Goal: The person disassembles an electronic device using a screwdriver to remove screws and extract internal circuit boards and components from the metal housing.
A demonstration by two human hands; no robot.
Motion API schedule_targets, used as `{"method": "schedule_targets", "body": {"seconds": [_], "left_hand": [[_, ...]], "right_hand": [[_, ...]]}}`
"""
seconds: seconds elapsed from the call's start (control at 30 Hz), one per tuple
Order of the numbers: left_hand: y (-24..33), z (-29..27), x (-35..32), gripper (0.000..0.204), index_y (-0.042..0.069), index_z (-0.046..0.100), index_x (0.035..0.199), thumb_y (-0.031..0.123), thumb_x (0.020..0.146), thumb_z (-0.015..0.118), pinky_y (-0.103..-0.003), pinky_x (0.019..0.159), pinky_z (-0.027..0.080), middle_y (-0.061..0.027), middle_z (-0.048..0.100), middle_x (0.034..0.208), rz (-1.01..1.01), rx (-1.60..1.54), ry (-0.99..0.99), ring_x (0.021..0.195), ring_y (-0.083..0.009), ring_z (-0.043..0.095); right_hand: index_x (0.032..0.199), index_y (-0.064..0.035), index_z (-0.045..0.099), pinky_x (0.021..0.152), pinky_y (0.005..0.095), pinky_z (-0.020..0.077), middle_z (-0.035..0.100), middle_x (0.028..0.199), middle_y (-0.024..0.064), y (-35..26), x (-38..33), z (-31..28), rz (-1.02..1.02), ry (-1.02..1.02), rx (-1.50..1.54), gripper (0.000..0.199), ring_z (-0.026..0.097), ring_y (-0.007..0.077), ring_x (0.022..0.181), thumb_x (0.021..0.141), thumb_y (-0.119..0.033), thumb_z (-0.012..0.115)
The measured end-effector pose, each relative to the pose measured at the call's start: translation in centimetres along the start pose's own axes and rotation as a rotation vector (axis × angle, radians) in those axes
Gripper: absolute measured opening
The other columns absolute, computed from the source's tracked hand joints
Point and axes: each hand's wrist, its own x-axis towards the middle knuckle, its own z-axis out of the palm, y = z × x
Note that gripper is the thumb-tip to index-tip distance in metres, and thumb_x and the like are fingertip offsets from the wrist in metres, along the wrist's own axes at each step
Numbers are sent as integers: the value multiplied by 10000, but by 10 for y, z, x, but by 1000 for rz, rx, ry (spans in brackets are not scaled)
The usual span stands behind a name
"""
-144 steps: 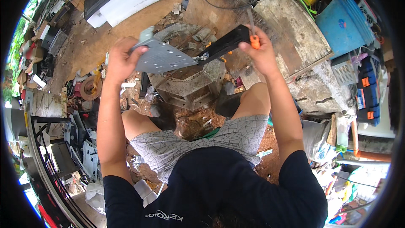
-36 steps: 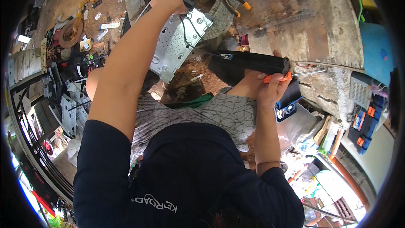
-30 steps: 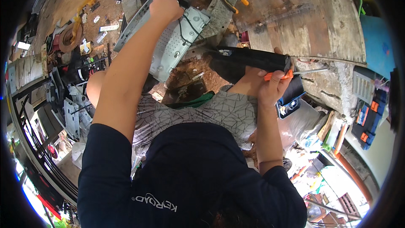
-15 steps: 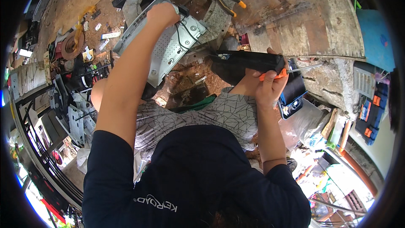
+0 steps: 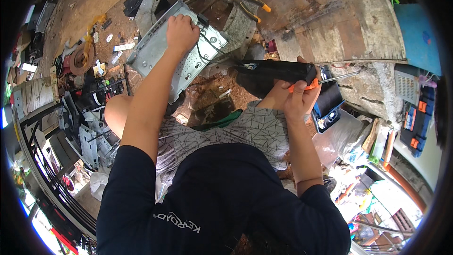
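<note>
My left hand [image 5: 182, 32] is closed in a fist over the upper part of a silver perforated metal casing [image 5: 186, 68]; what its fingers grip is hidden. The casing lies tilted, partly on a round stone ring. Dark cables [image 5: 204, 49] run from beside that fist across the casing toward a long black plastic part [image 5: 283, 70]. My right hand [image 5: 302, 99] wraps round the right end of this part. The same hand also holds a screwdriver [image 5: 312, 85] with an orange handle, its metal shaft pointing right.
Pliers [image 5: 251, 4] with yellow-black handles lie beyond the stone ring [image 5: 146, 7]. A wooden board [image 5: 349, 33] spans the far right. An open black-and-blue case [image 5: 328, 113] sits beside my right forearm. Scrap metal parts [image 5: 89, 141] crowd the left, and a blue toolbox [image 5: 417, 123] stands far right.
My left fist has drawn back toward me a little over the casing. The right hand keeps its hold on the black part and screwdriver. The whole view has shifted slightly.
</note>
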Motion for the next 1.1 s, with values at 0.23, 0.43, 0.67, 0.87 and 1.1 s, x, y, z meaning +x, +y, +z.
{"method": "schedule_targets", "body": {"seconds": [0.23,0.43,0.67,0.87,1.1], "left_hand": [[-4,5,-5,196,34,632,845,207,797,555,-432,821,485,-116,619,913,27,-84,103,930,-336,539],[-24,-20,-4,227,30,617,963,174,790,585,-438,837,471,-141,618,977,82,-396,-21,925,-363,574],[-11,-53,-73,1040,-53,299,1427,547,700,738,-497,1143,221,-248,306,1485,-85,-9,-175,1401,-367,274],[-11,-52,-64,1216,-47,299,1432,682,578,766,-564,1142,177,-231,247,1515,-117,29,-283,1421,-351,227],[-18,-59,-64,1145,-38,316,1432,647,627,757,-541,1132,203,-234,263,1508,-117,-45,-267,1405,-368,247]], "right_hand": [[1269,103,407,622,198,458,622,947,88,-3,0,3,-11,46,36,682,572,75,661,945,-481,544],[1328,63,351,619,199,483,566,1199,175,3,-4,-6,8,50,48,659,588,84,699,953,-442,549],[1367,23,334,654,211,505,531,1280,245,-51,14,-15,-130,95,86,641,622,158,835,980,-471,466],[1245,54,531,981,347,450,551,1287,204,-183,94,-37,-543,396,232,697,579,261,1096,902,-552,540],[893,43,620,673,285,438,580,854,127,-270,145,-154,-704,99,291,684,517,208,714,743,-621,692]]}}
